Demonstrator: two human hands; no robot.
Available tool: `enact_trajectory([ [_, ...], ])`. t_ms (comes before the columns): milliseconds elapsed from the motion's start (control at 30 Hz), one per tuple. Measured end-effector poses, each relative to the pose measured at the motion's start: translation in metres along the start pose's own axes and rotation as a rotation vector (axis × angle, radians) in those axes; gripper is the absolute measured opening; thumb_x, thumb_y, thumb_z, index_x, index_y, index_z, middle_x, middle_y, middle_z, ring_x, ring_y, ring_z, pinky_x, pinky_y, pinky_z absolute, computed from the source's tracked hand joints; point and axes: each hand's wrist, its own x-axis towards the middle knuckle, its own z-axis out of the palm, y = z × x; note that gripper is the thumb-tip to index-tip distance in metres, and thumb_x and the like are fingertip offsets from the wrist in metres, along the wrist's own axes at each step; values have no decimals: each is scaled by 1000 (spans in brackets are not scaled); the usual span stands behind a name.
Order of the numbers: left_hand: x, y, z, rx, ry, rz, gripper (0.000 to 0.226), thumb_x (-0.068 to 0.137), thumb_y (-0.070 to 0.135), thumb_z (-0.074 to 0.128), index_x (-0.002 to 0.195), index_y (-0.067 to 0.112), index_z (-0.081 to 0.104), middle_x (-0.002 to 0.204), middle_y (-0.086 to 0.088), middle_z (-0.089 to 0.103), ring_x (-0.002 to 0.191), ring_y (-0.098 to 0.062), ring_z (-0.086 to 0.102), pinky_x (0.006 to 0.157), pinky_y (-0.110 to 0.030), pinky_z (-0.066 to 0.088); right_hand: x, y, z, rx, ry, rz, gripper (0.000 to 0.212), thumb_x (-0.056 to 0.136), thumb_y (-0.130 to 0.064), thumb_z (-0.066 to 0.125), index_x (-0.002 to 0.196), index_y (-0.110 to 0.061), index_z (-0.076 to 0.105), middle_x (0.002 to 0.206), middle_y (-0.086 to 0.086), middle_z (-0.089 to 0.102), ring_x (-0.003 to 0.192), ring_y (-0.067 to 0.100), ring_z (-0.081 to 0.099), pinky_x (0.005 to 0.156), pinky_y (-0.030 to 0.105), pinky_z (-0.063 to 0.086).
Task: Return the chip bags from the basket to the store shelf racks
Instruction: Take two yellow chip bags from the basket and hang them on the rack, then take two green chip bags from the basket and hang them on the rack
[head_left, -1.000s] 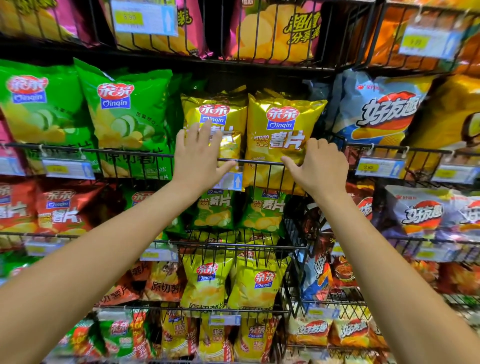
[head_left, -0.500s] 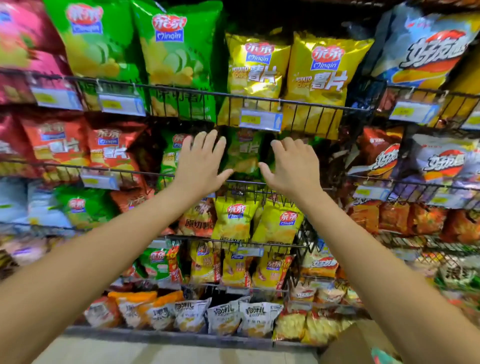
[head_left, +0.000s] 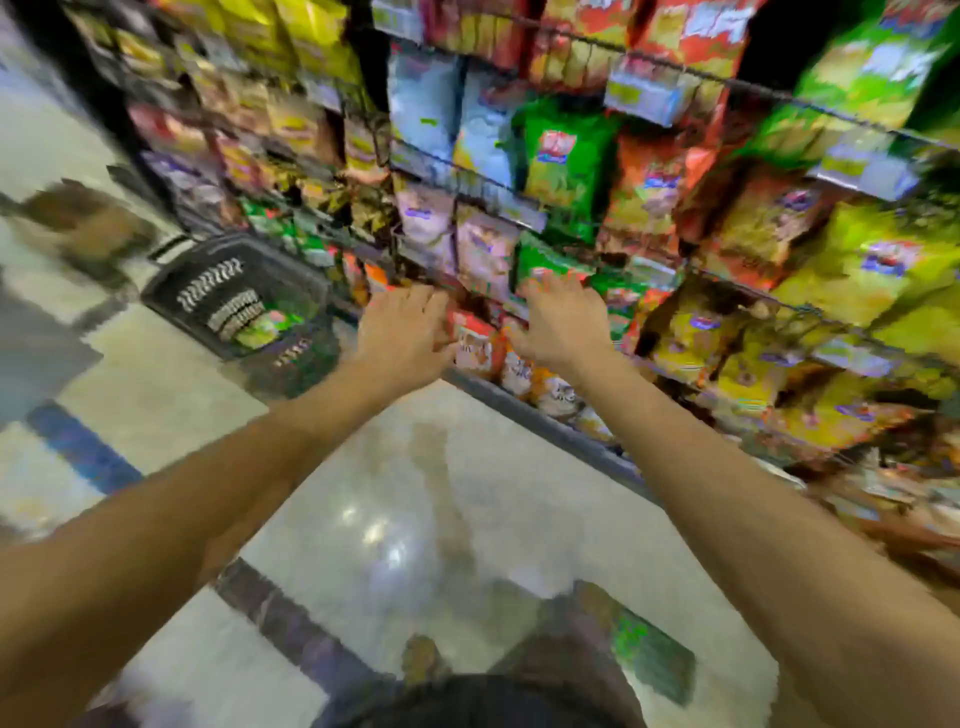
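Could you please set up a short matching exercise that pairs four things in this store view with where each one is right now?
Things:
1. basket
2. left hand
3. right hand
4. green chip bag

Places:
A. on the rack above both hands
B. on the floor, left of the shelf racks
C. spread open in front of the low rack, nearer the basket
D. spread open in front of the low rack, farther from the basket

Pairs: 1-B, 2-C, 3-D, 4-A
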Motion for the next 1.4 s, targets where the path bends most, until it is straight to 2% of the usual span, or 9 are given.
enact_trajectory([
  [133, -56, -95, 32, -10, -53, -169, 64, 88, 53, 50, 136, 11, 43, 132, -12, 50, 122, -33, 47, 99, -43, 37, 27, -113, 31, 102, -72, -173, 51, 83, -42, 46, 116, -4, 55, 110, 23, 60, 102, 41, 58, 79, 46, 47],
  [300, -81, -200, 46, 13, -94, -335, 62, 87, 53, 52, 133, 12, 44, 128, -11, 53, 118, -32, 51, 94, -41, 39, 83, -224, 59, 82, -171, -340, 48, 87, -41, 51, 121, -7, 50, 118, 18, 57, 111, 37, 51, 81, 42, 44],
  [467, -61, -313, 72, 22, -158, -408, 63, 85, 49, 54, 134, 11, 45, 133, -12, 52, 119, -33, 50, 96, -43, 39, 163, -314, 96, 81, -185, -457, 45, 89, -40, 47, 119, -7, 52, 113, 18, 58, 108, 36, 54, 80, 43, 44],
  [600, -14, -402, 89, 14, -228, -414, 65, 85, 49, 55, 137, 11, 43, 136, -12, 49, 122, -33, 48, 98, -43, 37, 245, -372, 133, 93, -257, -461, 46, 89, -41, 48, 120, -8, 51, 115, 16, 58, 110, 35, 51, 80, 42, 44],
  [767, 52, -496, 115, 43, -313, -364, 61, 87, 51, 51, 133, 13, 44, 132, -10, 50, 120, -31, 49, 98, -42, 37, 340, -429, 170, 98, -351, -394, 47, 89, -40, 48, 122, -6, 50, 120, 17, 57, 115, 35, 49, 88, 43, 42],
  [1000, 141, -605, 155, 1, -427, -232, 61, 87, 50, 52, 133, 11, 43, 131, -11, 50, 122, -32, 47, 100, -44, 36, 439, -475, 211, 137, -474, -216, 47, 88, -39, 48, 125, -9, 50, 121, 17, 57, 115, 36, 49, 89, 42, 41],
  [1133, 199, -673, 208, -16, -479, -98, 65, 88, 50, 50, 138, 10, 39, 135, -13, 48, 127, -32, 44, 102, -43, 35, 495, -501, 259, 177, -472, -32, 45, 74, -35, 46, 97, -1, 65, 88, 20, 66, 86, 40, 64, 69, 40, 51],
  [1267, 248, -736, 286, -10, -583, 48, 76, 90, 49, 47, 150, 12, 20, 156, -13, 24, 142, -31, 26, 112, -49, 23, 547, -535, 322, 209, -568, 160, 48, 82, -36, 44, 119, -9, 57, 114, 17, 62, 109, 37, 55, 87, 41, 44],
  [1400, 285, -785, 370, 0, -680, 194, 80, 91, 50, 46, 153, 15, 12, 162, -12, 9, 147, -33, 13, 116, -54, 13, 583, -571, 403, 216, -632, 299, 49, 83, -36, 43, 122, -8, 52, 121, 19, 58, 116, 35, 50, 90, 41, 43],
])
